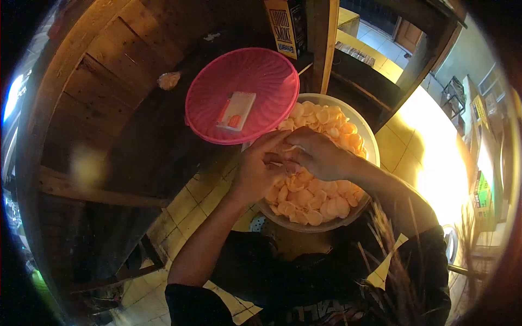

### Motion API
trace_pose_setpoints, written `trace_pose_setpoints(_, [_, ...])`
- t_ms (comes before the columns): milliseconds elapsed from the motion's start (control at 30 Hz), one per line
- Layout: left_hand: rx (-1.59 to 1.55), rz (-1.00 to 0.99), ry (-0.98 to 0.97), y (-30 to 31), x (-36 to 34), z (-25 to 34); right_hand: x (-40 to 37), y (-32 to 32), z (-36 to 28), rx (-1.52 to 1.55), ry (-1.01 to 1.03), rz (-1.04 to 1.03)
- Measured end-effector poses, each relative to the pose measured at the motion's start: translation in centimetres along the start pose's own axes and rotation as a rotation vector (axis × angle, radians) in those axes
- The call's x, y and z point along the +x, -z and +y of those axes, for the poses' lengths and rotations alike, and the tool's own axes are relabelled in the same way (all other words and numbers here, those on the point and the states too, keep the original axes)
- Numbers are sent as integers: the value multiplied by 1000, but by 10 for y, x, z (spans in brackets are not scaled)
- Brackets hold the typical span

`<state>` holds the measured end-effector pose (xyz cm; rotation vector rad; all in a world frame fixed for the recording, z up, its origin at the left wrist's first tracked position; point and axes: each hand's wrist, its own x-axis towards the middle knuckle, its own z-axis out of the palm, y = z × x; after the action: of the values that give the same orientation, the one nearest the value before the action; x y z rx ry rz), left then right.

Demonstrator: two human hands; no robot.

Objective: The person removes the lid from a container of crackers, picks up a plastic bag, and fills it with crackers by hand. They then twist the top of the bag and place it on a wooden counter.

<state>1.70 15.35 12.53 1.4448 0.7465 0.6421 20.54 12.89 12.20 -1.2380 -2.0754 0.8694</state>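
Note:
Both hands meet above a wide round tub point(371, 136) filled with pale orange crackers point(312, 201). My left hand point(258, 168) is closed, its fingertips drawn together near the tub's left side. Against it, my right hand point(323, 155) curls its fingers in a pinch. Something small and pale shows between the fingers, but I cannot make out what it is. Behind the hands, a pink ribbed lid point(244, 70) overlaps the tub's far left rim. On that lid lies a white packet point(239, 110) with a red-orange print.
A dark wooden bench point(157, 108) runs along the left, with a small crumpled plastic bag point(168, 81) on it. A Liquid Smoke box point(283, 27) stands at the back beside a wooden post point(326, 46). Yellow floor tiles point(394, 144) lie to the right.

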Motion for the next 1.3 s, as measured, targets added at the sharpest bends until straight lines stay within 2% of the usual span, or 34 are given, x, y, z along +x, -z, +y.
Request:
trace_pose_setpoints(67, [322,41,-125,-4,-3,7,0,1,-6,156,-42,13])
trace_pose_setpoints(100, [322,42,-124,-4,-3,7,-1,0,-8,157,-42,12])
trace_pose_setpoints(167, [500,74,-264,-5,-3,7,-2,-3,-12,85,-152,275])
trace_pose_setpoints(300, [626,47,-363,-6,-2,-3,-2,-10,5,-63,-45,276])
trace_pose_setpoints(367, [699,133,-364,-7,-3,1,0,-1,1,343,-164,46])
trace_pose_setpoints(467, [763,228,-423,-8,-3,-2,0,5,-5,246,-227,57])
trace_pose_setpoints(500, [764,222,-424,-8,-2,-4,-1,5,-8,248,-229,63])
trace_pose_setpoints(567, [839,239,-288,-6,-2,-7,-2,4,-16,160,-187,56])
trace_pose_setpoints(700, [761,278,-271,-8,-2,-10,-2,1,-6,204,-148,-34])
trace_pose_setpoints(767, [412,159,-156,-5,-2,-15,-1,6,-11,146,-248,-169])
trace_pose_setpoints(800, [413,158,-153,-8,-4,-8,-2,4,-10,149,-249,-169])
trace_pose_setpoints(867, [119,107,-7,-15,-6,11,-1,-2,-6,25,-143,-43])
trace_pose_setpoints(1000, [345,183,-30,6,-2,-2,3,-1,-3,96,-46,-44])
trace_pose_setpoints(1067, [594,361,-18,18,-1,-3,3,2,-2,221,12,143])
trace_pose_setpoints(1100, [594,366,-21,20,-1,0,3,6,-2,219,16,142])
trace_pose_setpoints(1167, [342,445,-49,21,-2,6,0,9,-2,49,-150,-74])
trace_pose_setpoints(1200, [343,443,-51,21,-2,9,1,6,-6,48,-150,-70])
trace_pose_setpoints(1267, [379,482,-101,21,-2,13,0,-8,-18,-339,-230,-341])
trace_pose_setpoints(1300, [379,481,-102,23,-1,10,-5,-22,-9,-341,-230,-339])
